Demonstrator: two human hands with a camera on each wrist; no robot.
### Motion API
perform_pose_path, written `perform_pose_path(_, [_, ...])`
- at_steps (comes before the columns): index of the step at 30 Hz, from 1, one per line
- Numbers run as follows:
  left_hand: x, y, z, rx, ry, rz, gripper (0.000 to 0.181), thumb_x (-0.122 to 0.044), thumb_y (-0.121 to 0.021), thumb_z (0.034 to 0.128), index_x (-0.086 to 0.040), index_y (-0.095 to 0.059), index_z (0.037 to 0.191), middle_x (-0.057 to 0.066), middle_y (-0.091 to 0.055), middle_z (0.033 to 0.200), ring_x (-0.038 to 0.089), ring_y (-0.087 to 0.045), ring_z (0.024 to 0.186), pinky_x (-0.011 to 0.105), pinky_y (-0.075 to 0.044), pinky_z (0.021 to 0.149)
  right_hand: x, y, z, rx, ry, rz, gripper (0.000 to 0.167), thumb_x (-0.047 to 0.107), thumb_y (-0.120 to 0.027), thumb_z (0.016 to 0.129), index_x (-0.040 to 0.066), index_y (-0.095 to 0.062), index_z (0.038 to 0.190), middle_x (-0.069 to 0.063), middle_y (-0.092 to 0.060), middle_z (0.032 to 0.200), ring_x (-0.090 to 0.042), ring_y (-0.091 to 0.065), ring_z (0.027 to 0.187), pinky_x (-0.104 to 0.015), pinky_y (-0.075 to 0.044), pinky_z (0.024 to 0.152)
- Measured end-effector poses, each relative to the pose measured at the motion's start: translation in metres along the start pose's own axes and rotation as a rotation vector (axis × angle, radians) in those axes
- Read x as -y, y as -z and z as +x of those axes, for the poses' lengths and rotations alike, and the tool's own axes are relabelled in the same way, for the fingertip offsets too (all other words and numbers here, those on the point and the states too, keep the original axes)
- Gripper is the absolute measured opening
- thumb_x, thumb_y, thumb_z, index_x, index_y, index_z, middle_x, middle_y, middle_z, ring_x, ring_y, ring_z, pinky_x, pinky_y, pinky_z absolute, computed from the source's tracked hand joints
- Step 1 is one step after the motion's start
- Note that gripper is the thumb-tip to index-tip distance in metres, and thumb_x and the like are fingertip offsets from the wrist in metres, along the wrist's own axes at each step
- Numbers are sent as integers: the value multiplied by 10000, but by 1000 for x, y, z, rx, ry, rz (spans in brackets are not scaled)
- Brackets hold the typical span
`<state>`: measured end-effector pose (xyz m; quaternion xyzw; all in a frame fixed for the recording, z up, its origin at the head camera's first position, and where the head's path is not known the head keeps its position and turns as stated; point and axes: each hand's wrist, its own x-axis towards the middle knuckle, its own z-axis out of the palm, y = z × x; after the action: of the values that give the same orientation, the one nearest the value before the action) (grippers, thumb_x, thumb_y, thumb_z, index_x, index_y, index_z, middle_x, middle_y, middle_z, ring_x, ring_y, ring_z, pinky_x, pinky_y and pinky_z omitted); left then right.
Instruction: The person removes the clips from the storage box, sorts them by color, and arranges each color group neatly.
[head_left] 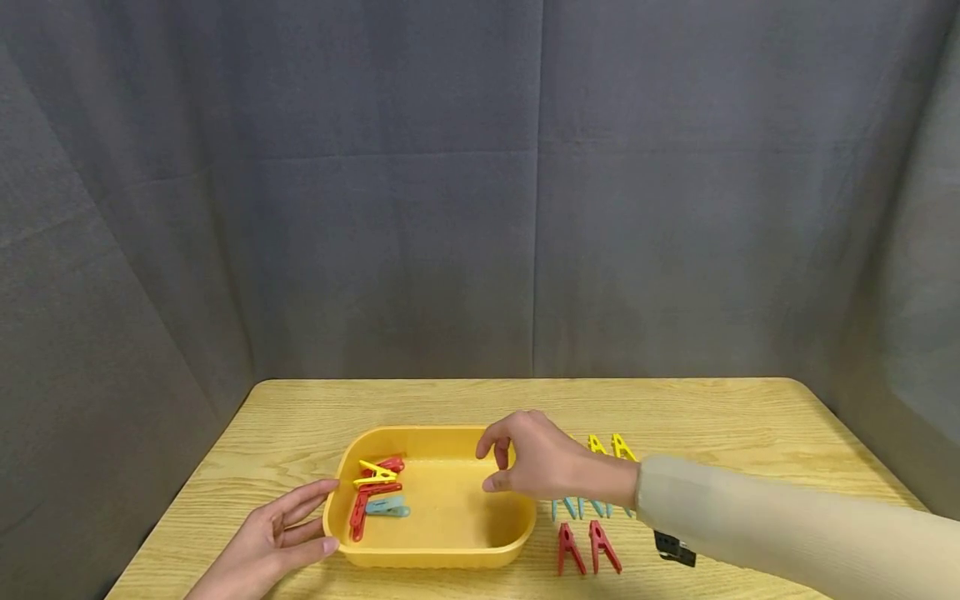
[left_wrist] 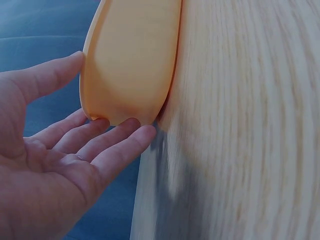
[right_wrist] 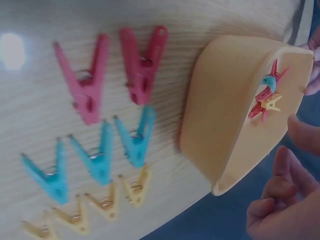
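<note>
A yellow plastic tub (head_left: 427,557) sits on the table, with red clothespins (head_left: 358,515), a yellow clothespin (head_left: 375,474) and a light blue clothespin (head_left: 387,506) lying at its left end. My left hand (head_left: 273,533) touches that end; in the left wrist view its thumb and fairly straight fingers (left_wrist: 112,145) rest against the tub wall. Over the tub's right side hovers my right hand (head_left: 536,458), thumb and forefinger apart and nothing between them. In the right wrist view, red clothespins (right_wrist: 140,67), blue clothespins (right_wrist: 135,140) and yellow clothespins (right_wrist: 107,202) lie in rows beside the tub.
The light wooden table (head_left: 712,425) has rounded far corners. A dark grey curtain (head_left: 390,208) hangs behind it and along both sides. Below my right sleeve (head_left: 750,508) a small black device (head_left: 673,547) shows. My right forearm passes over part of the blue row.
</note>
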<state>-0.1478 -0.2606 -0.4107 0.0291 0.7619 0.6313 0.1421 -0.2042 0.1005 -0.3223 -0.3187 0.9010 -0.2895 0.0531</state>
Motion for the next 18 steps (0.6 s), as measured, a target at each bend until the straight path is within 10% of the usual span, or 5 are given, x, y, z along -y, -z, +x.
perform_pose_path(18, [-3, -4, -1, 12, -20, 1, 809, -108, -815, 941, 111, -355, 1570, 324, -385, 1599, 480, -542, 1348, 380, -591, 957, 16, -49, 73, 193, 71, -105, 111, 59, -858, 877, 63, -810, 977, 89, -706, 797, -29, -595, 711, -178, -516, 707])
